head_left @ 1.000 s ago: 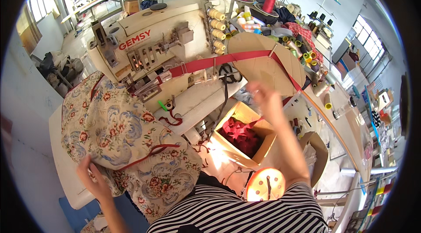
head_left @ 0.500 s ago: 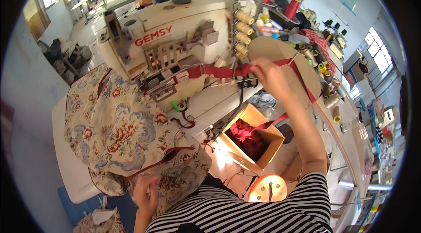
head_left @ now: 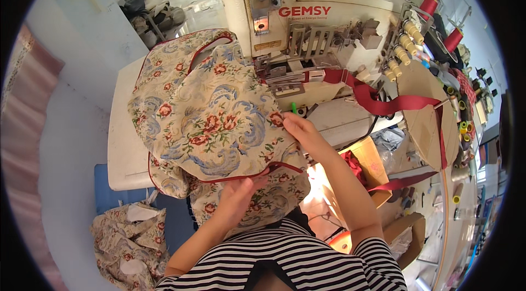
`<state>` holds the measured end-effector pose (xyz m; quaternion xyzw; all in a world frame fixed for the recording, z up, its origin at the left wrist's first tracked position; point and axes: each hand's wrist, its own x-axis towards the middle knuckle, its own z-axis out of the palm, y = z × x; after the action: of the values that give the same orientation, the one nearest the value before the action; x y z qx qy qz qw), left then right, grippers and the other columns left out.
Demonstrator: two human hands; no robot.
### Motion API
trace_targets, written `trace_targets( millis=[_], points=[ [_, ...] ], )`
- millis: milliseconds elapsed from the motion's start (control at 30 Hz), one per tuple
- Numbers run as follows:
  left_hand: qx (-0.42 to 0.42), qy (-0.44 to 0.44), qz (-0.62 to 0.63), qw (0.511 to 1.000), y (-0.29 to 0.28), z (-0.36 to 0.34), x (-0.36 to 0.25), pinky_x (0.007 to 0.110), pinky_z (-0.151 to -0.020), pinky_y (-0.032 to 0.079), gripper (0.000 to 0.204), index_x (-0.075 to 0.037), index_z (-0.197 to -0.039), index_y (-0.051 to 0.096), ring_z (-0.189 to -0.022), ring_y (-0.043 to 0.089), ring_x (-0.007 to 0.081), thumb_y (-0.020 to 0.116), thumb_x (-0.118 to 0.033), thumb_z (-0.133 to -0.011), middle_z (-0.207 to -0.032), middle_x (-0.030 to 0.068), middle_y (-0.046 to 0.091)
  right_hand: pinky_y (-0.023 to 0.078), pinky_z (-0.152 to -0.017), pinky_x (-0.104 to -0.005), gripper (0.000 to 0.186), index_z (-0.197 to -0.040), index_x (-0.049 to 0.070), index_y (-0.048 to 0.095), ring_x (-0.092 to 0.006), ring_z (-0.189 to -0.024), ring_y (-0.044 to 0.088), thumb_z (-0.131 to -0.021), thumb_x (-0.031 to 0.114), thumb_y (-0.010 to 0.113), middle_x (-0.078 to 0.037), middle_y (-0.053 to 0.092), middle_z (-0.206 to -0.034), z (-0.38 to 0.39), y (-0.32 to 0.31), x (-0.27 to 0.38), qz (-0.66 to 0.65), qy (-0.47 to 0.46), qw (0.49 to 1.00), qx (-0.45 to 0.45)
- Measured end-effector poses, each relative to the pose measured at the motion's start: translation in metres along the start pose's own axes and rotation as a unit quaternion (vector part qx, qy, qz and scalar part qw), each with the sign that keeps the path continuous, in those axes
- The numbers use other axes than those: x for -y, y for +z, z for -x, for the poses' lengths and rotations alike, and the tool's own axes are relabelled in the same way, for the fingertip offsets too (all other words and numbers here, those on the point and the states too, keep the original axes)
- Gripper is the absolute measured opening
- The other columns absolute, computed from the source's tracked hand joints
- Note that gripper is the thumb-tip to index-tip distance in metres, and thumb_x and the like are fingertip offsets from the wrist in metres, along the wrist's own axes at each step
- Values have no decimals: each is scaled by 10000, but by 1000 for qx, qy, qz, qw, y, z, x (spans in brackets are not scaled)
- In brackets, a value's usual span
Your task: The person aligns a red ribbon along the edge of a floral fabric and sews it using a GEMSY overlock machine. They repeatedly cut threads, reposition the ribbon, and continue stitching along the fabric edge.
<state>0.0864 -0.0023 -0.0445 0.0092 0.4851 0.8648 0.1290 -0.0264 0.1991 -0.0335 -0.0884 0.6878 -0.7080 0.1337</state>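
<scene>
Floral fabric [head_left: 213, 121] with dark red bound edges lies spread over the left part of the white sewing table, before the sewing machine [head_left: 350, 17]. My right hand [head_left: 302, 133] pinches its right edge close to the needle area, thumb and fingers closed. Lower down, my left hand [head_left: 238, 200] is closed at the front red-bound edge, its fingertips partly hidden by the cloth. A dark red tape [head_left: 378, 106] runs from the machine's metal folder [head_left: 290, 80], sags to the right, crosses a cardboard piece [head_left: 422, 121] and drops toward a cardboard box [head_left: 375, 162].
Another floral piece [head_left: 129, 236] lies on a blue surface [head_left: 104, 187] at lower left. Cream thread cones [head_left: 405, 44] and red thread spools [head_left: 453, 40] stand at the machine's right. An open carton [head_left: 405, 236] sits at lower right.
My right hand has let go of the red tape and moved left onto the fabric's edge. My left hand has risen to the front bound edge. The view has turned left.
</scene>
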Motion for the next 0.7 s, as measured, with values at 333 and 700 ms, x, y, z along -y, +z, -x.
trace_targets(
  millis=[333,700],
  points=[
    [-143,70,52,986,-9,-6,-46,317,-636,553,312,-5,-1222,450,-895,631,206,475,-159,-952,-1127,122,583,379,-571,-179,229,-875,44,582,5,-642,447,-937,260,545,75,515,-728,9,-4,-22,-182,42,982,34],
    [-176,95,31,979,-15,-23,-66,325,-649,558,287,19,-1184,479,-854,641,203,496,-131,-940,-1090,128,602,359,-586,-166,201,-878,32,585,4,-655,435,-917,228,582,72,520,-730,2,-6,-10,-88,25,995,49]
  ],
)
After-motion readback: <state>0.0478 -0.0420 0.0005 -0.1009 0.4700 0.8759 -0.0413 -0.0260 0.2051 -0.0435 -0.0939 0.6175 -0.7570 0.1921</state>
